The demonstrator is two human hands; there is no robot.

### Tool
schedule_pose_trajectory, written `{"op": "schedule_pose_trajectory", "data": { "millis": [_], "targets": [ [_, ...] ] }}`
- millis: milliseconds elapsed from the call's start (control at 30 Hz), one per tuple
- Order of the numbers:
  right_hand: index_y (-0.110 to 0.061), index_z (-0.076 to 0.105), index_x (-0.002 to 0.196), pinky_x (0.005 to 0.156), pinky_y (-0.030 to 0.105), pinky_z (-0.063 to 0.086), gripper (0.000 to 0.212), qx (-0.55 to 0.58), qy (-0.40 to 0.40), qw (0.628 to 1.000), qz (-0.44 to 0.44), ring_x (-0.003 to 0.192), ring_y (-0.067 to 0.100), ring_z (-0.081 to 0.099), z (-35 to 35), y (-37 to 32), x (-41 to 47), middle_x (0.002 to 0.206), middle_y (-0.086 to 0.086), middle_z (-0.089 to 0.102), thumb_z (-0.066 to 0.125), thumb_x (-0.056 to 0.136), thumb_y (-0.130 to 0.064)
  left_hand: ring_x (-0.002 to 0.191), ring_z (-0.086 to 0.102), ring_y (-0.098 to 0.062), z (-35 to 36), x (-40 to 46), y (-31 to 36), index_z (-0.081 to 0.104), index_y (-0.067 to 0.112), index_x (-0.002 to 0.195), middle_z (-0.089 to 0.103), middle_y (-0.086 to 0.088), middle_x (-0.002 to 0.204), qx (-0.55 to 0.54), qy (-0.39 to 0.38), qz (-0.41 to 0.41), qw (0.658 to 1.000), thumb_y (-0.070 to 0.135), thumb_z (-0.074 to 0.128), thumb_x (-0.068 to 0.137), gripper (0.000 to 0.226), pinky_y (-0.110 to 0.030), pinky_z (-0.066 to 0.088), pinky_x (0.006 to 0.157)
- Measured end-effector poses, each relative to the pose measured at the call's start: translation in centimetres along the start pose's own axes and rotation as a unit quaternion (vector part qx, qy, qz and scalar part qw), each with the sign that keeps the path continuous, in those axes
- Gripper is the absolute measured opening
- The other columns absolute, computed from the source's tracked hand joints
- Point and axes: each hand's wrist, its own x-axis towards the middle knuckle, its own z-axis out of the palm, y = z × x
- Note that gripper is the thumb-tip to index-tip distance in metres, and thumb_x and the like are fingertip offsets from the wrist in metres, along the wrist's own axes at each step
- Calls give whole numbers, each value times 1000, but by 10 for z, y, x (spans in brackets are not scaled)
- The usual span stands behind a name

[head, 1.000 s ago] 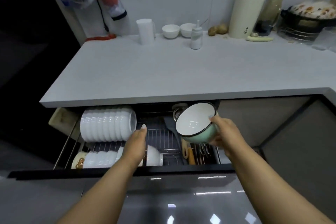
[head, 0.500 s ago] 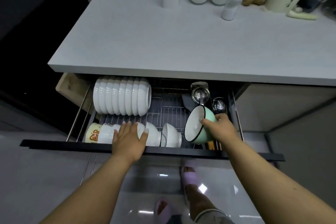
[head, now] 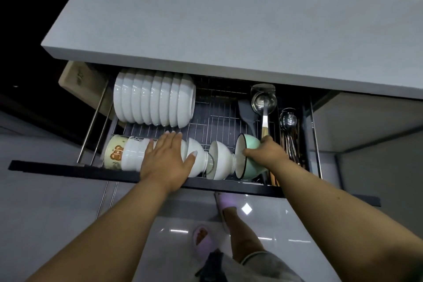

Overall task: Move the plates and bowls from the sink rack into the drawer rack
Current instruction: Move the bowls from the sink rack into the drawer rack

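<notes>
Head view: your right hand [head: 266, 152] grips the green bowl [head: 249, 158] at its dark rim, thumb inside the white interior and fingers curled over the outer wall. The bowl stands on edge at the right end of the front row of the drawer rack [head: 215, 121], opening facing left, touching or just beside a small white bowl [head: 220, 159] that also stands on edge. Your left hand [head: 166, 160] lies flat with fingers straight on the front row of white bowls [head: 132, 153], pressing their upper sides; it grips nothing. At the left end of that row stands a cream bowl with a bear print [head: 114, 151]. Behind it, the rear row of larger white bowls [head: 153, 101] stands nested on edge at the rack's left side, well apart from the green bowl. To the right of the wire grid, a steel ladle [head: 263, 101] and a dark spatula [head: 247, 114] lie in a narrow compartment; further right, spoons and chopsticks [head: 290, 130] fill the cutlery compartment. The grey bench [head: 229, 18] overhangs the open drawer. Below, your feet in lilac slippers [head: 202, 239] stand on a glossy floor.
</notes>
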Motion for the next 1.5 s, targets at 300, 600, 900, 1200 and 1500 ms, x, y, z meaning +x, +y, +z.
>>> {"op": "schedule_pose_trajectory", "data": {
  "millis": [300,600,900,1200,1500],
  "targets": [
    [-9,43,131,84,34,48,76,-23,-54,998,20,111,30,56,18,-2,21,125,11,57,71,72,-47,145,17,-17,1,2,0,25,18,149,27,-1,156,-12,-4,-5,1000,55,32,95,66,-41,11,119],
    [-8,40,134,85,33,46,85,-35,-68,997,14,116,28,54,32,-4,29,129,10,54,76,69,-51,141,25,-18,1,2,-1,30,20,146,35,-1,150,-8,6,-2,1000,56,32,94,64,-40,16,117],
    [-5,43,132,89,38,51,97,-52,-86,995,6,114,30,55,41,-9,30,128,12,55,78,62,-61,141,26,-19,2,1,-1,29,19,146,35,-1,150,-3,4,-4,1000,55,35,94,63,-40,15,117],
    [-2,52,122,82,36,55,92,-101,-114,988,-7,103,30,63,44,-10,33,117,14,62,72,63,-69,138,30,-19,4,2,-3,33,18,144,40,-1,148,-5,11,-3,1000,58,31,90,67,-40,17,117],
    [-6,43,135,85,32,44,91,-51,-66,996,-27,119,31,54,36,-13,28,131,12,56,59,74,-71,135,37,-22,4,3,-3,42,15,139,47,-5,142,-9,52,5,999,60,17,79,80,-42,23,115]
  ]
}}
